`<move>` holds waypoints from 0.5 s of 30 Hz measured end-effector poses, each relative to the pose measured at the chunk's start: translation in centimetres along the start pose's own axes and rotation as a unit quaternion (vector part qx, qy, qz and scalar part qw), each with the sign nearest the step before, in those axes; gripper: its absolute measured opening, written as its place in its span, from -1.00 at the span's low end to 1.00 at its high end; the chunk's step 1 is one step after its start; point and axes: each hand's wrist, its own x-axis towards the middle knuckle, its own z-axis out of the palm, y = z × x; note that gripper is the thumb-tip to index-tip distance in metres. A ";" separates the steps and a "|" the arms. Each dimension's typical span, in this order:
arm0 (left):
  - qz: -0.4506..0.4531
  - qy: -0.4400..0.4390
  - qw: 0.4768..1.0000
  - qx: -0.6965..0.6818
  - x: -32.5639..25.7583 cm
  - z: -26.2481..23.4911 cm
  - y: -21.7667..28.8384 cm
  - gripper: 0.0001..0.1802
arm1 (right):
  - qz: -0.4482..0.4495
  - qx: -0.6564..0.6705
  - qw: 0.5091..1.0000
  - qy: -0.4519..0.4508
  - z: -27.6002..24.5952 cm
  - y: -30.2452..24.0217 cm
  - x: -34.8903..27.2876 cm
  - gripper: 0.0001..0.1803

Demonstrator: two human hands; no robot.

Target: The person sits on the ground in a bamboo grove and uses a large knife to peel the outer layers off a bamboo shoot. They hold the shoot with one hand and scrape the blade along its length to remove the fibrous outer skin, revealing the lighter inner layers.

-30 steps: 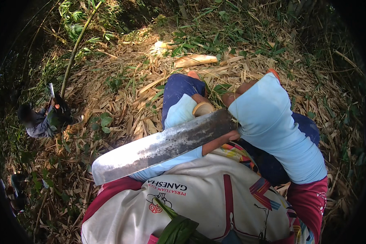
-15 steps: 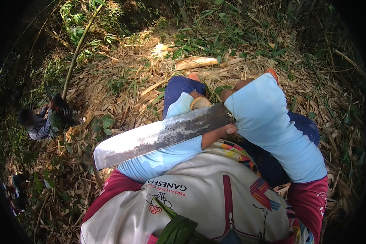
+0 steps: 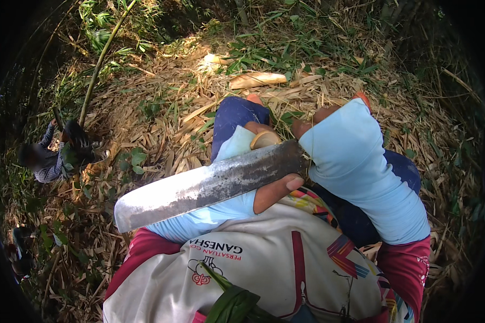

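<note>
A broad machete (image 3: 210,185) with a worn, dark-stained blade lies slantwise across my lap, its square tip out to the left. My right hand (image 3: 303,128) is closed at the blade's inner end; a light blue sleeve covers most of it, and the handle is hidden. Beneath the blade is my left hand (image 3: 277,192), its thumb showing below the lower edge and its fingers above. Between those fingers and the blade shows the round, pale cut end of a bamboo piece (image 3: 265,140), gripped by the left hand.
Dry leaves and bamboo litter (image 3: 167,124) cover the ground. Pale split bamboo pieces (image 3: 257,80) lie ahead. A thin slanting bamboo stem (image 3: 99,64) stands left, near a seated person (image 3: 54,156) holding a long dark blade. My dark blue trouser knees (image 3: 237,110) flank my hands.
The machete has slid slightly left, its tip a little lower. My left thumb has drawn back left from the blade's inner end. The seated person has raised an arm.
</note>
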 end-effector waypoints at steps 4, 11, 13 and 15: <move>-0.011 0.083 0.996 0.000 -0.8 1.9 -2.3 -0.38 | -0.017 0.018 1.000 0.009 0.3 -0.6 -0.4 -0.86; -0.020 0.035 0.997 0.067 -0.7 2.8 -4.1 -0.24 | -0.027 0.039 0.999 0.009 0.2 -0.1 -0.5 -0.62; 0.017 0.059 0.997 0.038 -0.6 3.0 -4.8 -0.27 | -0.031 0.030 0.999 0.013 0.4 0.0 -0.4 -0.58; 0.101 0.060 0.988 0.096 -0.5 2.9 -4.3 -0.32 | -0.016 0.000 0.999 -0.035 -0.2 -0.2 -0.1 -0.57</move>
